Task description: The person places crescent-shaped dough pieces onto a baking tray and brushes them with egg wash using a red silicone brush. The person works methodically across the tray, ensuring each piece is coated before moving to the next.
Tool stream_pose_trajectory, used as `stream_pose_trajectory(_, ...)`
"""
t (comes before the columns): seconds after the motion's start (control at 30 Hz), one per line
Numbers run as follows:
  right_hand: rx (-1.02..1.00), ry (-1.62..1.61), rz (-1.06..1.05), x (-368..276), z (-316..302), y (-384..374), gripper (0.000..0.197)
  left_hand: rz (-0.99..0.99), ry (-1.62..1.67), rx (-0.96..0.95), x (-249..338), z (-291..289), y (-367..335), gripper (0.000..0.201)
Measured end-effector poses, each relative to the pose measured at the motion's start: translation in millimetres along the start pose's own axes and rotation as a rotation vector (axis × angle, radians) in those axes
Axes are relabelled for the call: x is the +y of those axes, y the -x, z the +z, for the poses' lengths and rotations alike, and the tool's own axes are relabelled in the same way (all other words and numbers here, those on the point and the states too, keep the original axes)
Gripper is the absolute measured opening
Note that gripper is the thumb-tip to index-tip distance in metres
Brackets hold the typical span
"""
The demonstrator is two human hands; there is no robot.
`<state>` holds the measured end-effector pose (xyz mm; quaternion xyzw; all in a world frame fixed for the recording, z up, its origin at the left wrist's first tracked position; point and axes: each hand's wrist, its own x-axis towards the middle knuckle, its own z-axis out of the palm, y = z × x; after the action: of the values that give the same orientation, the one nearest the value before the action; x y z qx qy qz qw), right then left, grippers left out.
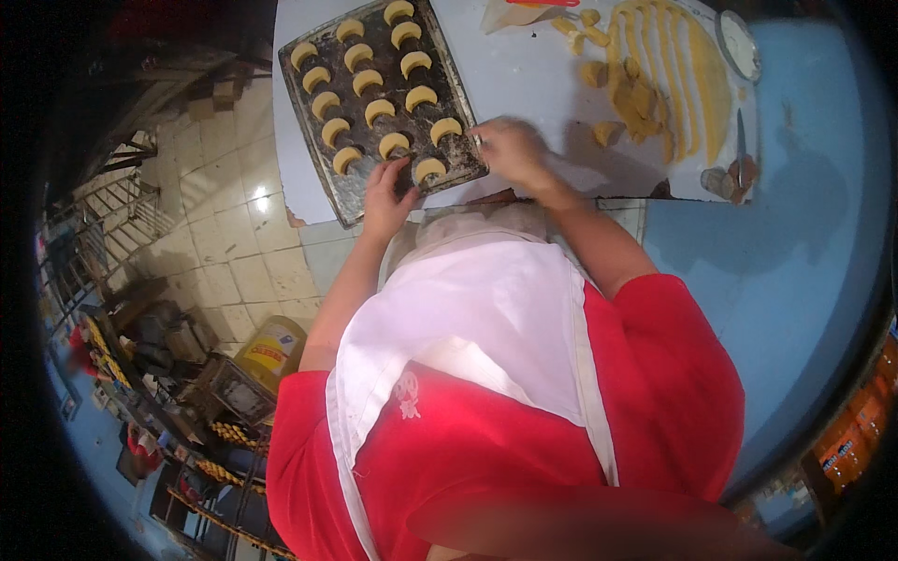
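A dark, worn baking tray [369,103] lies at a slant on the white table, carrying rows of pale crescent-shaped dough pieces [380,113]. My left hand [383,198] rests at the tray's near edge, thumb and fingers apart, fingertips close to the nearest crescents. Just off the tray's right edge, my right hand [513,150] is curled and slightly blurred. A small shiny edge shows at its fingertips, too little to name. To its right lies a sheet of rolled yellow dough [706,84] cut into curved strips, with loose dough pieces [639,98] heaped on its left side.
A round white container [739,45] stands at the table's far right. Near the right corner are a knife [741,140] and small roundish items [720,182]. A yellow bucket [271,351] sits on the tiled floor [220,224] at left, beside racks and clutter.
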<state>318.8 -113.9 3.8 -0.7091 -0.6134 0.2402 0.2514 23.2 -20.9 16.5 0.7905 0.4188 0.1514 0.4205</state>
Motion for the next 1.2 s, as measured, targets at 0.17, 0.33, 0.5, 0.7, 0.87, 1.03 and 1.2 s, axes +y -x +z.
stream_pose_trajectory(0.17, 0.099, 0.619, 0.255, 127.8, -106.9, 54.3, 0.040, 0.050, -0.089, 0.034, 4.6, 18.4, -4.7, 0.063)
stream_pose_trajectory(0.33, -0.155, 0.394, 0.283, 157.3, -128.4, 75.6, 0.028, 0.057, -0.109, 0.047, 4.4, 31.1, -11.3, 0.048)
stream_pose_trajectory(0.5, -0.190, -0.154, 0.210, 49.4, -47.6, 33.3, 0.028, 0.016, -0.040, 0.238, -18.5, 8.5, 14.4, 0.043)
stream_pose_trajectory(0.7, -0.289, -0.093, -0.056, -79.8, 59.3, -25.1, 0.033, -0.096, -0.097, 0.358, -58.9, -35.1, 39.4, 0.039)
stream_pose_trajectory(0.87, -0.205, -0.107, -0.069, -77.2, 49.5, -45.1, 0.035, -0.233, -0.012, 0.330, -67.8, -34.2, 47.8, 0.041)
stream_pose_trajectory(1.03, 0.196, 0.295, 0.171, 40.2, -56.5, -72.1, 0.037, -0.220, 0.097, 0.315, -78.8, -31.7, 49.3, 0.043)
stream_pose_trajectory(1.2, 0.051, 0.772, 0.339, 151.2, -139.6, -55.2, 0.043, -0.166, 0.028, 0.305, -81.8, -33.4, 48.0, 0.048)
